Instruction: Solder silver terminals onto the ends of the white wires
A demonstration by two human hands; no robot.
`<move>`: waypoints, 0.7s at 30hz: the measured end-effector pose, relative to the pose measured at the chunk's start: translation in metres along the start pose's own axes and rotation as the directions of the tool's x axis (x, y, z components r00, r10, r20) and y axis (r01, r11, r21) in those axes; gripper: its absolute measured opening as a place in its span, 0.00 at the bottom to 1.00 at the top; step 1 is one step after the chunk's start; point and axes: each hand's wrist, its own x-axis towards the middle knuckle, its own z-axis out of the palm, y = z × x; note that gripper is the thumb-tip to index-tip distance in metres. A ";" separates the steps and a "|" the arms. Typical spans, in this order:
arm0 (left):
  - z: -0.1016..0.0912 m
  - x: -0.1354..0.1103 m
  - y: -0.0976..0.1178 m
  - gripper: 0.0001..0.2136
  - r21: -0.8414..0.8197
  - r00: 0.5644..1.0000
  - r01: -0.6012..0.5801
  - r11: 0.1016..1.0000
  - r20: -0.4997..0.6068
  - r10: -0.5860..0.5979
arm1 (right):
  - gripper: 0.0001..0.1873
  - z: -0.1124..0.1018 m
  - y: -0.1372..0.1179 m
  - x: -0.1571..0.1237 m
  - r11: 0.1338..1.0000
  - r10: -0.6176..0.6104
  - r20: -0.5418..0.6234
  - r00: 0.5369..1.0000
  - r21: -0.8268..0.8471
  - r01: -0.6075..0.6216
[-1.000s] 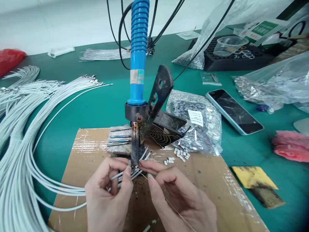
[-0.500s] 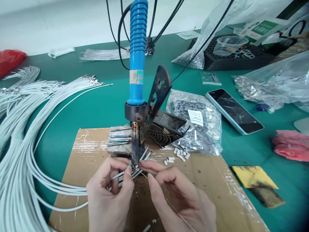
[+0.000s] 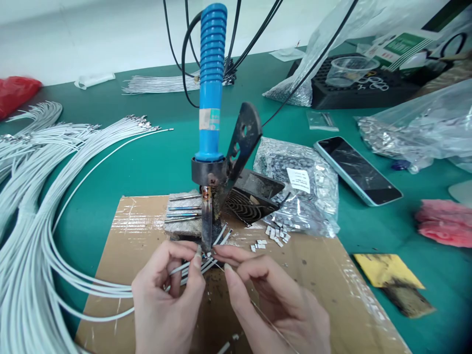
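Observation:
A blue-handled soldering iron stands tip-down in a dark metal stand on a taped cardboard sheet. My left hand pinches several white wires, holding their ends right at the iron's tip. My right hand pinches a thin solder wire with thumb and forefinger and brings its end to the same spot. The two hands' fingertips almost meet under the tip.
A large fan of white wires covers the green table at left. Behind the stand lie a bag of small metal parts, loose terminals, a phone, plastic bags, and a yellow sponge.

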 end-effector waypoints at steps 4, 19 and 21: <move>0.007 -0.002 0.005 0.06 -0.036 0.993 0.047 0.998 -0.103 -0.051 | 0.12 0.000 0.000 0.000 1.000 0.017 0.014 1.000 -0.006 -0.017; 0.014 -0.007 0.008 0.05 -0.002 0.991 0.067 0.998 -0.114 -0.067 | 0.12 0.002 0.002 -0.001 0.999 0.037 0.007 0.999 0.033 -0.037; 0.013 -0.006 0.005 0.05 0.001 0.992 0.055 0.998 -0.117 -0.054 | 0.12 0.003 0.002 -0.001 0.999 0.030 0.001 1.000 0.033 -0.030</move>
